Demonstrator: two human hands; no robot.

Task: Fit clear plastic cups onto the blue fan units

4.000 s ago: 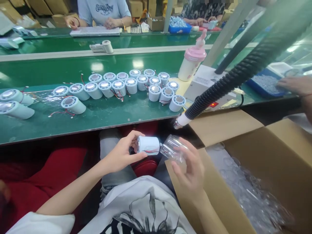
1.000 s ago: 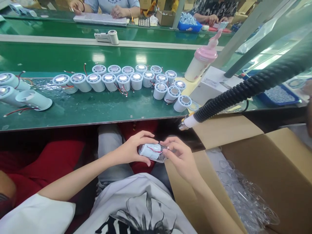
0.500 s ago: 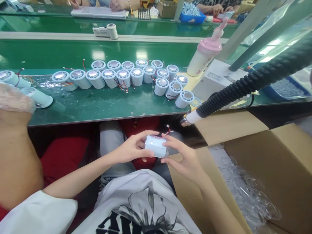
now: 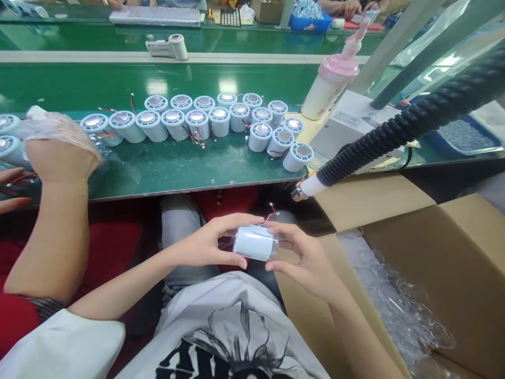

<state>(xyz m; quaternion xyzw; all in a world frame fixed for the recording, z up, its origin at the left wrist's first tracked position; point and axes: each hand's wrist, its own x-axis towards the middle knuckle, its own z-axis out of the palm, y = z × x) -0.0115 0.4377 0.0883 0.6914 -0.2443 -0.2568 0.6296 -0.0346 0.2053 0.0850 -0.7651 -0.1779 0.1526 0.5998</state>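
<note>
Over my lap, below the bench edge, I hold a white cylinder housing [image 4: 254,243] with red wires and a clear cap on its right end. My left hand [image 4: 209,245] grips its left side from behind. My right hand [image 4: 303,255] holds its right end, fingers on the clear cap. Several more white cylinders [image 4: 213,120] with shiny tops stand in rows on the green bench [image 4: 165,168].
A co-worker's gloved hand [image 4: 59,142] reaches onto the bench at the left. A black corrugated hose with a white nozzle [image 4: 311,185] hangs over the bench edge. An open cardboard box [image 4: 453,252] of clear caps sits at my right. A pink-capped bottle [image 4: 329,84] stands behind.
The clear cap went from my right hand onto the cylinder's end. I have since turned the cylinder a little. The co-worker's gloved arm has come in from the left onto the bench.
</note>
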